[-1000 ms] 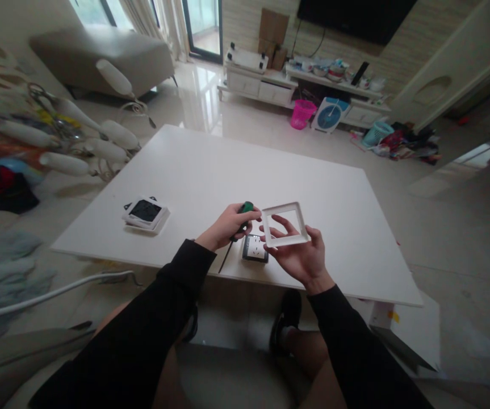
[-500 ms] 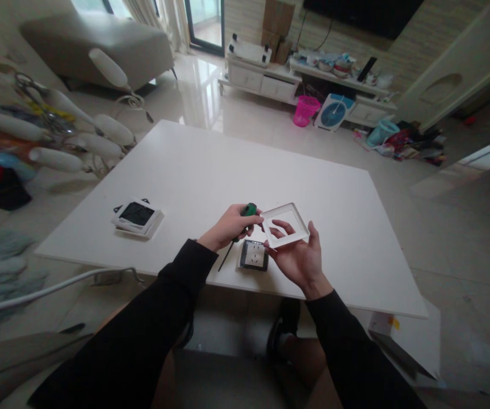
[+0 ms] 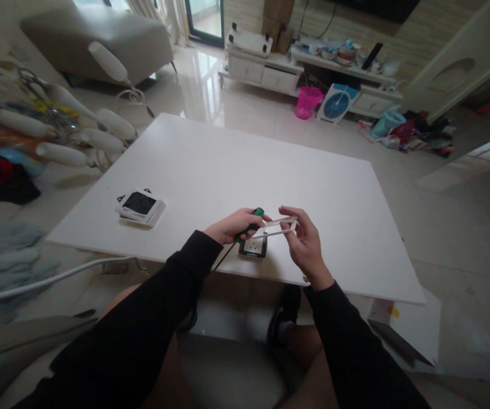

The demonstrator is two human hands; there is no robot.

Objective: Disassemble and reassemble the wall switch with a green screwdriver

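Observation:
My left hand (image 3: 240,223) is closed around a screwdriver (image 3: 256,213) with a green and black handle, its thin shaft pointing down toward the table's near edge. My right hand (image 3: 306,244) grips the right side of a white rectangular cover frame (image 3: 275,228), tilted nearly edge-on. Left-hand fingertips reach the frame's left end; whether they pinch it too, I cannot tell. Just below the frame, a wall socket (image 3: 253,248) with a white face and dark surround lies on the white table (image 3: 227,170), partly covered by the frame and my left hand.
A stack of white frames and dark plates (image 3: 140,205) lies at the table's left. Beyond the table stand a pink basket (image 3: 308,103), a blue and white fan (image 3: 337,103) and a low cabinet (image 3: 262,76). A lamp with white shades (image 3: 108,62) is at left.
The frame has tipped from facing me to nearly edge-on. My right hand has turned from palm-up beneath it to gripping its right side. The screwdriver stays in my left hand.

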